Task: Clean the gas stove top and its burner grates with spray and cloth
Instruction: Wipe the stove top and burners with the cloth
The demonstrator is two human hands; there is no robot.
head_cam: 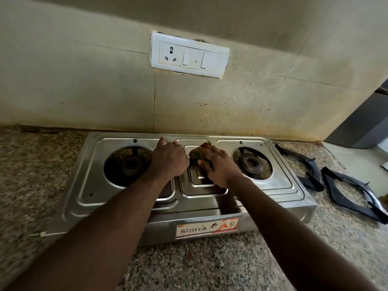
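A speckled granite counter runs along a stained beige wall. The landmark is a two-burner stainless steel gas stove sitting on the counter against that wall, its front panel carrying a label reading "SURYA". On the wall above the stove is a white switch plate with one socket and two switches. Both burner openings on the stove are bare: the left burner is dark, the right burner shows its ringed cap. Two black burner grates lie flat on the counter to the right of the stove, side by side.

Two bare forearms reach in from below to the middle of the stove top. The left hand rests palm down between the left burner and the centre panel, fingers extended toward the stove's back edge and held close together. The right hand presses down on a crumpled brownish cloth on the raised centre panel, fingers spread over it, so only the cloth's far end shows.
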